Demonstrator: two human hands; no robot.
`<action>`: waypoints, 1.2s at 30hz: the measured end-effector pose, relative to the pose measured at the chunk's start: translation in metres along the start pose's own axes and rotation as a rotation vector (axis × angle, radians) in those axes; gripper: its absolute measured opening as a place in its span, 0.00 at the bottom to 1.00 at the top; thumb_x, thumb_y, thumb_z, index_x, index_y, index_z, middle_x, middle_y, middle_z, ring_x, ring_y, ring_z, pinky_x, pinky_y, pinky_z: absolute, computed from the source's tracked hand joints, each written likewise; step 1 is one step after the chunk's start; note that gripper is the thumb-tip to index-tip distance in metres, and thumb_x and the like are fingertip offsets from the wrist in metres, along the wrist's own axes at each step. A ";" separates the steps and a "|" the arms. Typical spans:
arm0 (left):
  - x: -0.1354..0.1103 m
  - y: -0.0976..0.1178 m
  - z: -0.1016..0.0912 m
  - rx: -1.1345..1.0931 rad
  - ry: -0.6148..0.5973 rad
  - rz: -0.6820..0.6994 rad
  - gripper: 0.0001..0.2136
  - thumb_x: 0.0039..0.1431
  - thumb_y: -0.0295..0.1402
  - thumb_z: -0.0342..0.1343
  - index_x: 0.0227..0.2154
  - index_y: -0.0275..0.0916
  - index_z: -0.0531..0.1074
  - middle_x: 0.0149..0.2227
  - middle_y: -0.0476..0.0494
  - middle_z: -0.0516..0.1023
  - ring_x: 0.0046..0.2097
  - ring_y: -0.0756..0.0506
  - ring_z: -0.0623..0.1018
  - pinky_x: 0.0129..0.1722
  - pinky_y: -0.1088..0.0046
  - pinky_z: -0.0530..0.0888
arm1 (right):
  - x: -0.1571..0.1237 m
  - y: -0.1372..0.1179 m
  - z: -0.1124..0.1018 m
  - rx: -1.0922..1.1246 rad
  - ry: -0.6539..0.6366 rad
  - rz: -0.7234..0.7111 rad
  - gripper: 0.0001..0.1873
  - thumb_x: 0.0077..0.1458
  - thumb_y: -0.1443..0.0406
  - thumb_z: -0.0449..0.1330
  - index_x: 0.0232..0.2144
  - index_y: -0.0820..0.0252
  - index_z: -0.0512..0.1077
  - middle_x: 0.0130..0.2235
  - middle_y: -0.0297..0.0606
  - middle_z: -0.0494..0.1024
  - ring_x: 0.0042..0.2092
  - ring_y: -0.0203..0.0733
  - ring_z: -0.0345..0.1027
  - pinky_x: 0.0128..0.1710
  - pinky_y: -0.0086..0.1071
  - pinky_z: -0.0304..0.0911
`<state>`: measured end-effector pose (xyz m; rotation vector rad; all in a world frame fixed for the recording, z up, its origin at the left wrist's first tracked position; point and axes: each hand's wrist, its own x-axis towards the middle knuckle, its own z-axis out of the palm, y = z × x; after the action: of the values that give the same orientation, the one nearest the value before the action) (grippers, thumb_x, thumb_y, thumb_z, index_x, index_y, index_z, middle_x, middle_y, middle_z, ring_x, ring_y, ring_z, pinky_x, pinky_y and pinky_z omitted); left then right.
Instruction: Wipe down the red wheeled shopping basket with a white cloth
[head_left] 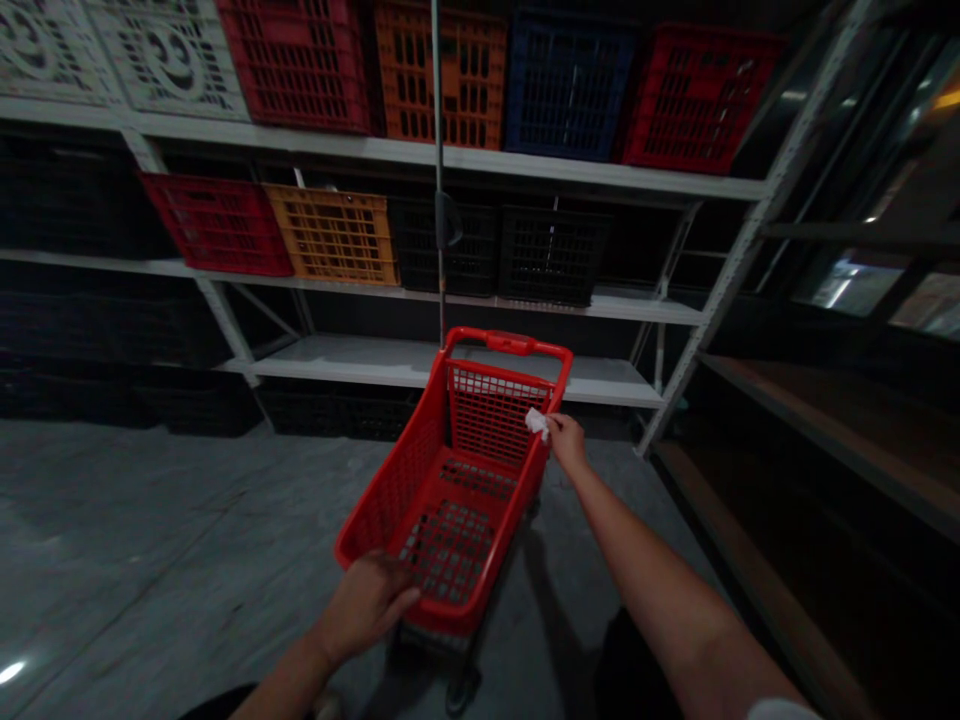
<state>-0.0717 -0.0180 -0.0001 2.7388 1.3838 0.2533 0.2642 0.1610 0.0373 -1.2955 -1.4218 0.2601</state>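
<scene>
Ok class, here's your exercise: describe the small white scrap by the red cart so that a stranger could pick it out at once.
Find the white metal shelving lined with plastic crates, then the red plastic shopping cart standing before it on the grey floor. Beside the cart's right rim, the person's right hand pinches a small crumpled white scrap, perhaps tissue or paper, pale against the red mesh.
</scene>
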 end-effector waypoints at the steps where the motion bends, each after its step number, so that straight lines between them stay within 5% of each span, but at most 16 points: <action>1: 0.001 -0.001 -0.004 -0.009 0.010 -0.041 0.21 0.59 0.43 0.34 0.23 0.40 0.69 0.25 0.46 0.73 0.31 0.48 0.72 0.36 0.70 0.64 | 0.001 0.003 -0.002 0.013 -0.002 0.002 0.10 0.46 0.67 0.53 0.28 0.62 0.74 0.29 0.38 0.74 0.32 0.39 0.66 0.35 0.33 0.61; 7: 0.029 0.035 -0.013 -0.082 0.111 -0.297 0.22 0.59 0.44 0.32 0.26 0.40 0.69 0.28 0.45 0.75 0.35 0.48 0.74 0.39 0.71 0.66 | -0.010 0.002 -0.006 0.120 0.030 -0.028 0.13 0.44 0.64 0.55 0.34 0.64 0.72 0.32 0.39 0.73 0.30 0.37 0.65 0.30 0.30 0.61; 12: 0.051 0.070 0.006 -0.055 -0.007 -0.496 0.25 0.59 0.46 0.30 0.34 0.38 0.70 0.28 0.38 0.77 0.32 0.43 0.77 0.29 0.69 0.69 | -0.028 -0.010 0.011 0.041 -0.007 -0.070 0.07 0.45 0.66 0.54 0.26 0.62 0.71 0.29 0.37 0.72 0.32 0.38 0.65 0.34 0.30 0.60; 21: 0.061 0.077 0.006 0.024 -0.028 -0.439 0.26 0.59 0.43 0.28 0.32 0.36 0.71 0.27 0.36 0.77 0.31 0.42 0.77 0.30 0.68 0.70 | -0.149 -0.053 0.038 0.114 -0.190 -0.146 0.06 0.49 0.70 0.54 0.25 0.58 0.69 0.28 0.34 0.69 0.33 0.36 0.63 0.35 0.28 0.58; 30: 0.057 0.079 0.012 0.013 -0.050 -0.427 0.27 0.60 0.42 0.28 0.32 0.34 0.72 0.26 0.35 0.77 0.32 0.41 0.77 0.30 0.67 0.70 | -0.063 -0.024 0.020 -0.019 0.027 -0.045 0.08 0.50 0.68 0.52 0.25 0.61 0.70 0.28 0.36 0.69 0.33 0.37 0.63 0.36 0.30 0.58; 36: 0.055 0.083 0.011 0.006 -0.041 -0.409 0.28 0.60 0.42 0.26 0.32 0.35 0.72 0.27 0.36 0.77 0.30 0.41 0.77 0.28 0.66 0.70 | -0.090 -0.027 0.027 0.004 -0.013 -0.054 0.08 0.47 0.65 0.56 0.30 0.59 0.73 0.34 0.38 0.67 0.35 0.38 0.62 0.37 0.30 0.58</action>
<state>0.0281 -0.0227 0.0061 2.3730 1.8836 0.1655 0.2058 0.0927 -0.0021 -1.2516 -1.4641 0.2352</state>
